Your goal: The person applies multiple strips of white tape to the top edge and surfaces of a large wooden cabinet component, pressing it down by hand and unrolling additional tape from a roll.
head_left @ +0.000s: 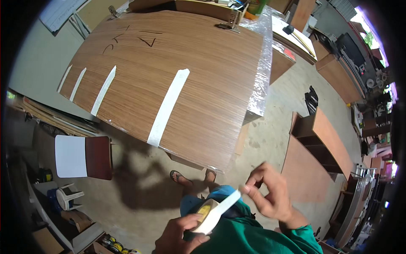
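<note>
My left hand [177, 233] grips a roll of white masking tape [212, 221] in front of my body. From the roll, a short strip of tape [229, 202] is drawn out, and its free end is pinched between thumb and forefinger of my right hand [269, 192]. Beyond my hands lies a wood-grain laminate panel [209, 95]. Several strips of white tape [168, 108] are stuck across its near edge, the widest-looking one closest to me. Black pen marks [147, 42] show on the panel's far left part.
Two metal hinges [230, 25] sit at the panel's far edge. Clear plastic wrap [261, 73] covers what lies along its right side. A wooden cabinet carcass [320, 146] rests on the floor at right. A white plastic stool [68, 197] and a white-and-maroon board [83, 157] are at left.
</note>
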Tool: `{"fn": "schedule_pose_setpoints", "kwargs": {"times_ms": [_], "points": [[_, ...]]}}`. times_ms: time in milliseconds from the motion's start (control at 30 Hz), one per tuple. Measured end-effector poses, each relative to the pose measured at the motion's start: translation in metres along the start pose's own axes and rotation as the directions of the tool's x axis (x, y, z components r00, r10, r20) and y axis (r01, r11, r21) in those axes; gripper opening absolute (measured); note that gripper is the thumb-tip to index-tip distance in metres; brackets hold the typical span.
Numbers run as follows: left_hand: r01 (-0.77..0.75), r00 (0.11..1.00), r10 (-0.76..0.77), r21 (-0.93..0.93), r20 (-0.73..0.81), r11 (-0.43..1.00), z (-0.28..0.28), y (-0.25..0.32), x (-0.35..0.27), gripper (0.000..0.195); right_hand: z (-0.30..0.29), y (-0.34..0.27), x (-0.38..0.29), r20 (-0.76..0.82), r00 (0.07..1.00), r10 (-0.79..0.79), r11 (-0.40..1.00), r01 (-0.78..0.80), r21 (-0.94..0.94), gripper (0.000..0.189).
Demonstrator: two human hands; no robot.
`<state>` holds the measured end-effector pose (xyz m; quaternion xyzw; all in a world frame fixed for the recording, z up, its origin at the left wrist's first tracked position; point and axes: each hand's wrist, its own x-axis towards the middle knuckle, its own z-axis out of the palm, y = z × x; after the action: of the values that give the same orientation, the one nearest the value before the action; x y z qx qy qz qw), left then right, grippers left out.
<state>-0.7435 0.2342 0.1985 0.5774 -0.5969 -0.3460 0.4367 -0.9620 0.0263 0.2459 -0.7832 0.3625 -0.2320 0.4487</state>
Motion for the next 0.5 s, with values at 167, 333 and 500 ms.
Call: {"fn": "schedule_pose_setpoints", "kwargs": {"times_ms": [167, 333, 500], "points": [[0.156, 0.978, -0.157, -0.020, -0.139, 0.988, -0.004, 0.037, 0.008, 0.034, -0.028, -0.019, 0.046, -0.028, 0.989, -0.145, 0.983, 0.141, -0.114, 0.015], [0.178, 0.961, -0.223, -0.250, -0.164, 0.952, -0.001, 0.067, 0.024, 0.048, -0.048, -0.005, 0.114, -0.060, 0.977, -0.202, 0.947, 0.180, -0.264, 0.032], [0.312, 0.900, -0.412, -0.454, -0.139, 0.835, 0.005, 0.081, 0.065, 0.050, -0.056, 0.012, 0.136, -0.011, 0.996, -0.089, 0.944, 0.081, -0.320, 0.035]]}}
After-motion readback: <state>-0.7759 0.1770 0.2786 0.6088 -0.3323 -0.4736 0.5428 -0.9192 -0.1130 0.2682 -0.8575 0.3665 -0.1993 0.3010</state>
